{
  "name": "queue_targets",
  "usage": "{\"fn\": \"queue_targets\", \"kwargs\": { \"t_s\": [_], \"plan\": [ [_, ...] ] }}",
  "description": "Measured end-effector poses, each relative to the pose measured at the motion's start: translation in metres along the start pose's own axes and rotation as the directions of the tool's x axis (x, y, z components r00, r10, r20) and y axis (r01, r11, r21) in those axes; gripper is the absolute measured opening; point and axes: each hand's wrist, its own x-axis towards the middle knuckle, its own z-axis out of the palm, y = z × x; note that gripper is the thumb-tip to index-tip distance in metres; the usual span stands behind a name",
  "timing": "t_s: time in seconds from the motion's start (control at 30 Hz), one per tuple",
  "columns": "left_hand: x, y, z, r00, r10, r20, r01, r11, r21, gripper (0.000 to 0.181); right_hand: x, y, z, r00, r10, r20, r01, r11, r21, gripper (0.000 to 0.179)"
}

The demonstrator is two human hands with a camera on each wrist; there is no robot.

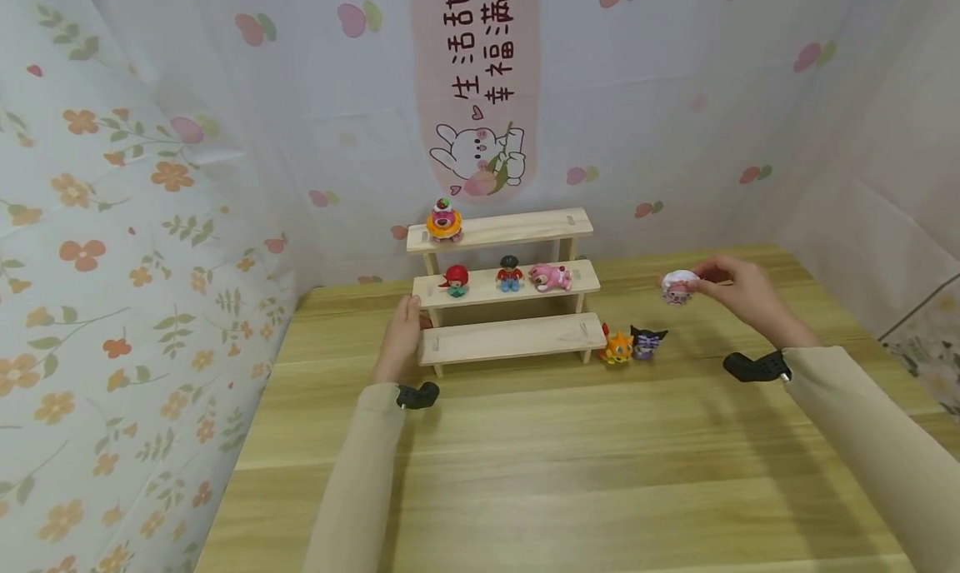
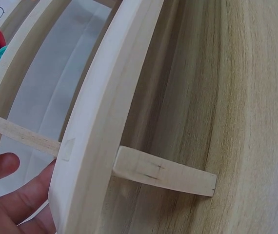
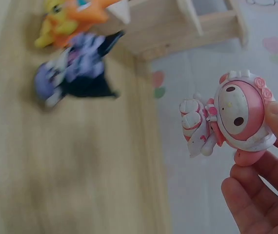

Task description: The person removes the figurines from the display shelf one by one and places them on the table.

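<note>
My right hand (image 1: 738, 290) pinches a toy figurine (image 3: 236, 112) with a white hood and pink face rim between thumb and fingers. It is held above the table, right of a three-step wooden shelf (image 1: 510, 340). My left hand (image 1: 399, 340) rests against the shelf's left end, its fingers (image 2: 27, 192) touching the end of the lowest step. On the middle step are a red-haired figurine (image 1: 455, 281), a black-haired figurine in red (image 1: 509, 275) and a pink bear figurine (image 1: 551, 277) lying down. Another bear figurine with an orange ring (image 1: 444, 223) occupies the top step.
On the table (image 1: 525, 465), beside the shelf's lower right end, stand an orange figurine (image 1: 617, 348) and a black-and-purple figurine (image 1: 646, 342). Something red shows partly behind the orange one. A printed curtain (image 1: 337, 123) hangs behind the table.
</note>
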Motion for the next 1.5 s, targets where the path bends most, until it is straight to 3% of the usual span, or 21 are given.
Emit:
{"fn": "queue_targets", "kwargs": {
  "t_s": [0.27,0.47,0.83,1.13,1.5],
  "plan": [
    [0.002,0.000,-0.001,1.000,0.010,0.003,-0.009,0.999,-0.031,0.043,-0.017,0.027,0.010,0.999,-0.041,-0.017,0.040,0.999,-0.028,0.028],
    [0.000,0.000,-0.002,1.000,0.004,0.004,-0.004,1.000,-0.007,0.044,-0.026,0.039,0.023,0.997,-0.077,-0.025,0.077,0.997,-0.003,0.021],
    [0.000,-0.002,0.000,1.000,-0.016,0.007,0.016,1.000,-0.014,0.045,-0.036,0.049,0.035,0.999,-0.017,0.035,0.018,0.999,-0.027,0.025],
    [0.002,-0.005,0.000,1.000,-0.016,0.012,0.016,1.000,-0.024,0.045,-0.042,0.055,0.041,0.998,0.008,0.057,-0.010,1.000,0.026,0.029],
    [0.002,-0.003,-0.001,1.000,-0.009,0.021,0.010,1.000,-0.023,0.046,-0.043,0.053,0.040,0.994,0.032,0.108,-0.035,0.999,0.025,0.031]
  ]
}}
